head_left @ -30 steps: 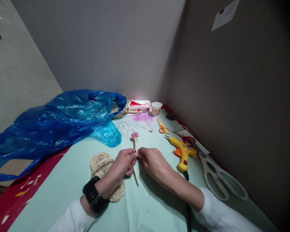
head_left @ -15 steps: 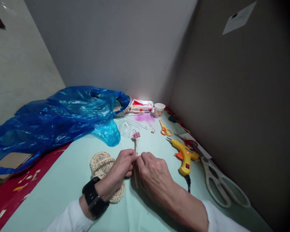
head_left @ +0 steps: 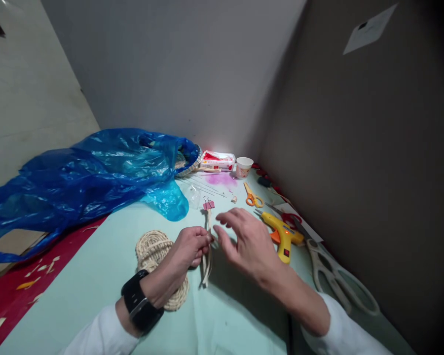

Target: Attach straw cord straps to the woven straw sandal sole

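My left hand (head_left: 189, 248) is closed in a pinch on pale straw strands (head_left: 206, 264) that hang down onto the mint-green table (head_left: 107, 276). The strands run up to a pink binder clip (head_left: 208, 204) lying just beyond my fingers. My right hand (head_left: 248, 240) hovers right beside them, fingers spread and holding nothing. A coiled woven straw piece (head_left: 153, 249) lies under my left wrist, which wears a black watch (head_left: 139, 305). A yellow glue gun (head_left: 282, 235) sits just right of my right hand.
A crumpled blue plastic bag (head_left: 85, 175) fills the left. Orange scissors (head_left: 252, 196), large white shears (head_left: 336, 278), red-handled scissors (head_left: 291, 217), a small cup (head_left: 243, 166), a red-and-white packet (head_left: 218, 160) and thin wires (head_left: 203, 187) lie near the walls at the back and right.
My right hand let go of the strands, lifted and opened its fingers. The strands below my left hand now hang apart. The left hand kept its pinch.
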Action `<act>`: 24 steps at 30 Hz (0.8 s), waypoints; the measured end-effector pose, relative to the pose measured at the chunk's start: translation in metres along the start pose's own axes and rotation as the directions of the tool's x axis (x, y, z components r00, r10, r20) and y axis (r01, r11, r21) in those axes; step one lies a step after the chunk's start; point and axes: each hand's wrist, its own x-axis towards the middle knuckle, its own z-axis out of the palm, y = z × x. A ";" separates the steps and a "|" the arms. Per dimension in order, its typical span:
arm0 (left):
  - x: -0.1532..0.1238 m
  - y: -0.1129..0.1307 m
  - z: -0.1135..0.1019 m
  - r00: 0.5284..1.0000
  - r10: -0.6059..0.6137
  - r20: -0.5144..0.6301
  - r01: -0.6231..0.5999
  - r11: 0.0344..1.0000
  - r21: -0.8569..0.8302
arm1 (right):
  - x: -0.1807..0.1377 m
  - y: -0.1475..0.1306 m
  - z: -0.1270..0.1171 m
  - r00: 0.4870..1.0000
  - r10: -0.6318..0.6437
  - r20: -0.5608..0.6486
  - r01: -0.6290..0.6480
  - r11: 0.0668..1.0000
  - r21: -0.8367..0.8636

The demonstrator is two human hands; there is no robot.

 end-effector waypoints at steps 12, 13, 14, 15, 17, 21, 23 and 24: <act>-0.003 0.008 0.004 0.965 0.234 -0.120 -0.103 0.756 0.646 | 0.014 0.022 0.032 0.979 0.106 0.173 -0.175 0.871 0.458; -0.004 0.009 0.004 0.957 0.264 -0.121 -0.106 0.705 0.701 | 0.014 0.022 0.032 0.979 0.123 0.161 -0.186 0.858 0.479; -0.006 0.011 0.004 0.951 0.287 -0.117 -0.106 0.657 0.746 | 0.013 0.022 0.031 0.979 0.138 0.151 -0.196 0.843 0.501; -0.008 0.012 0.004 0.946 0.304 -0.108 -0.107 0.613 0.782 | 0.012 0.021 0.031 0.978 0.151 0.145 -0.205 0.826 0.526; -0.012 0.015 0.004 0.942 0.324 -0.089 -0.108 0.542 0.833 | 0.010 0.021 0.032 0.974 0.167 0.150 -0.224 0.780 0.584; -0.019 0.012 0.010 0.944 0.324 -0.069 -0.089 0.447 0.890 | 0.009 0.022 0.034 0.959 0.181 0.220 -0.284 0.631 0.722; -0.022 0.006 0.016 0.946 0.321 -0.052 -0.090 0.413 0.906 | 0.009 0.022 0.036 0.943 0.185 0.276 -0.332 0.532 0.779; -0.024 0.002 0.020 0.946 0.321 -0.039 -0.097 0.398 0.912 | 0.009 0.022 0.037 0.934 0.184 0.305 -0.357 0.481 0.801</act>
